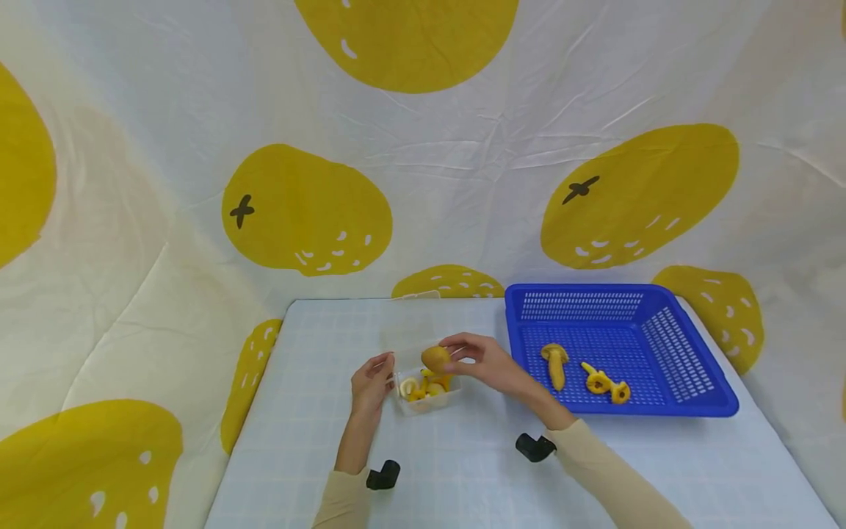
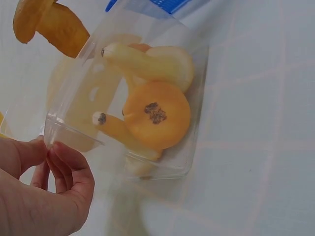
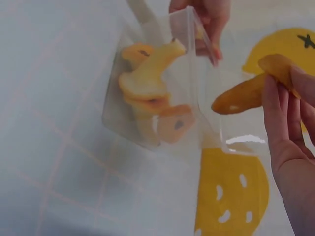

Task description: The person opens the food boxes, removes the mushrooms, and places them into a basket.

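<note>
My left hand [image 1: 371, 386] pinches the rim of a clear plastic box [image 1: 429, 405] at its left corner, thumb against fingers. Several yellow and orange mushrooms lie in the box, among them an orange one with a round dark-marked top [image 2: 157, 114] and a pale one with a thick stem [image 2: 167, 66]. Over the box, my right hand [image 1: 485, 360] holds a brown-yellow mushroom [image 3: 241, 94] by its cap between thumb and fingertips. The stem points away from the palm in the right wrist view.
A blue perforated basket [image 1: 700, 402] stands on the right of the table, with a thick-stemmed mushroom [image 1: 557, 364] and small yellow mushrooms [image 1: 598, 381] in it. The box's clear lid [image 1: 410, 323] extends behind it. A fruit-print cloth [image 1: 463, 220] hangs along the table's back edge.
</note>
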The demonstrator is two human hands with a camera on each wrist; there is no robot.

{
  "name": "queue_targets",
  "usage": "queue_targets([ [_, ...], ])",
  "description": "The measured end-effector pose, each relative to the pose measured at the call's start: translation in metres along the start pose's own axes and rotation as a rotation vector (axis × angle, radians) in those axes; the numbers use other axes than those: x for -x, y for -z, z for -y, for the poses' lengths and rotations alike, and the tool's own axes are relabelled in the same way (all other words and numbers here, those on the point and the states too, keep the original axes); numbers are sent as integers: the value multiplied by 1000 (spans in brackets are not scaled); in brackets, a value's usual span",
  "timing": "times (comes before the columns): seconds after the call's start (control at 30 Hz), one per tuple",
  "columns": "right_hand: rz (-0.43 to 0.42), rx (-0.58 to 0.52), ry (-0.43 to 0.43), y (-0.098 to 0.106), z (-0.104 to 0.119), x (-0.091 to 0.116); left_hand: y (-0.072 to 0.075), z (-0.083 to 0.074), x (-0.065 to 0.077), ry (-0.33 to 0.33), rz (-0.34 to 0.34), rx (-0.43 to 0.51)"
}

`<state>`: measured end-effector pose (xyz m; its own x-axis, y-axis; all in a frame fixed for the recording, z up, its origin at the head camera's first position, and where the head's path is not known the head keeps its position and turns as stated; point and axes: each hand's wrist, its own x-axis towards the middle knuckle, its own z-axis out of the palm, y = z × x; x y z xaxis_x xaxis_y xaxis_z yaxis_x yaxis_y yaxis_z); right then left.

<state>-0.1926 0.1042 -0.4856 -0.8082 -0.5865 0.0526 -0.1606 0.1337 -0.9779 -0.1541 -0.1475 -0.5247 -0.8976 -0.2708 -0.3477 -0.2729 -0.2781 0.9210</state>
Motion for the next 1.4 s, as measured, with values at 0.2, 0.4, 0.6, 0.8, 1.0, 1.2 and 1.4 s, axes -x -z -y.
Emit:
queue_targets([
  [0.2,-53,-19,-31,17,4,14,-2,-9,10,-23,12,11],
  [0.4,-126,-9,-20,38,8,28,0,5,-3,-8,-14,-5],
  [0.6,-207,19,-40,57,11,41,2,20,-16,-18,-53,-17],
  [0.8,-271,44,-79,76,8,58,1,20,-16,-20,-59,-14],
  [1.0,-326,79,-48,93,1,76,2,20,-18,-2,-24,-10],
  [1.2,-371,133,-30,108,-5,92,3,20,-19,2,-22,-10],
  [1.4,-390,233,-58,121,-17,109,0,21,-16,-11,-61,-24],
])
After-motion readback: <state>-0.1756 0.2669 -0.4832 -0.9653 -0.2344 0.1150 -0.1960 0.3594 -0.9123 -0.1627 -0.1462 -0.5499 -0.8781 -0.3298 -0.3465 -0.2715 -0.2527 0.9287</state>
